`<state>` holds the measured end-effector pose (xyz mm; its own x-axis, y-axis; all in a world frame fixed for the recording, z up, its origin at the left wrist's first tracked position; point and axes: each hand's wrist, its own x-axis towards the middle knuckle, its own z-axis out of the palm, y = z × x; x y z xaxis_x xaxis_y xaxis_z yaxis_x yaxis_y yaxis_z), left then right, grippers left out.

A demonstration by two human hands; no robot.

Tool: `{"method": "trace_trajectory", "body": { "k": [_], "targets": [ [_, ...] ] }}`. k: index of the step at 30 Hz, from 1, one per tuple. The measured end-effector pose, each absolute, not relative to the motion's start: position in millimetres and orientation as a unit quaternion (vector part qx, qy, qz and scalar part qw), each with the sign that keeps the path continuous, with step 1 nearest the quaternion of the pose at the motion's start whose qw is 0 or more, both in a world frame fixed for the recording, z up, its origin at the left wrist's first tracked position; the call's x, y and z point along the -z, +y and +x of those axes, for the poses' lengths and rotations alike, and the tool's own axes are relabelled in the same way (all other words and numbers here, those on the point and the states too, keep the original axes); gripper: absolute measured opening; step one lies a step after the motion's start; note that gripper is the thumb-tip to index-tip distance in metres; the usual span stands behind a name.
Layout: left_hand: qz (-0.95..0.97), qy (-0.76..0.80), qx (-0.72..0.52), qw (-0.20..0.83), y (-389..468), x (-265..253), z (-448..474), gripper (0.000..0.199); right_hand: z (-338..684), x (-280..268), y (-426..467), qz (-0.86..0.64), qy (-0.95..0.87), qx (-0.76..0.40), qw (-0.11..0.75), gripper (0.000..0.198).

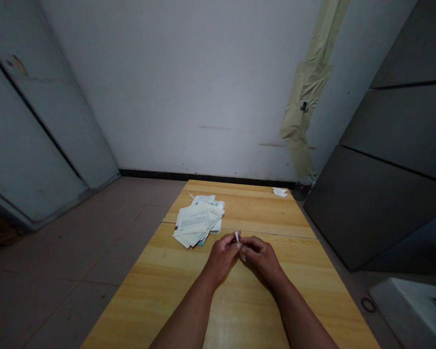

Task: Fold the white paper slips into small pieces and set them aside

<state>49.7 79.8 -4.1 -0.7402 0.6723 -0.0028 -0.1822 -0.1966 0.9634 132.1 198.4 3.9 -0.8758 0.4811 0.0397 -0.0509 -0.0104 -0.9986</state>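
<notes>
Small white paper (237, 236) between both hands, above the worktop (247, 295): left hand (221, 254) and right hand (263, 254) both have fingers pinched on it. Narrow, pointed shape; handling judged partway, unfinished. From the hands: printed sheets (198, 220), flat, matte, loosely stacked at 10 o'clock; angular white pieces (280, 192) at 1 o'clock, possibly done. Worktop smooth, wood-grained.

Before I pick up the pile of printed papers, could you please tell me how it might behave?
The pile of printed papers will probably slide apart, since its pieces overlap at different angles. They look thin, so they are likely light and fairly floppy. Lying flat on the wooden table, the pile seems unlikely to roll.
</notes>
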Motion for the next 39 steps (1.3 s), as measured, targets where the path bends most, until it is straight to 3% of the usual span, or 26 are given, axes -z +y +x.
{"method": "trace_trajectory", "body": {
  "k": [16,24,31,35,39],
  "targets": [
    [0.226,0.584,-0.721,0.296,76,-3,48,0.043,131,2,200,-0.151,-0.678,-0.697,0.181,0.021],
    [0.303,0.624,-0.686,0.222,76,-6,48,0.035,136,-6,198,-0.073,-0.853,-0.446,0.260,0.033],
    [0.341,0.701,-0.616,0.114,77,-6,51,0.028,137,-4,197,-0.096,-0.906,-0.287,0.297,0.030],
    [0.364,0.722,-0.584,0.065,78,-6,54,0.029,135,-2,194,-0.119,-0.922,-0.227,0.292,0.026],
    [0.387,0.724,-0.570,0.043,80,-5,57,0.034,133,-3,190,-0.132,-0.924,-0.241,0.265,0.018]
  ]
}}
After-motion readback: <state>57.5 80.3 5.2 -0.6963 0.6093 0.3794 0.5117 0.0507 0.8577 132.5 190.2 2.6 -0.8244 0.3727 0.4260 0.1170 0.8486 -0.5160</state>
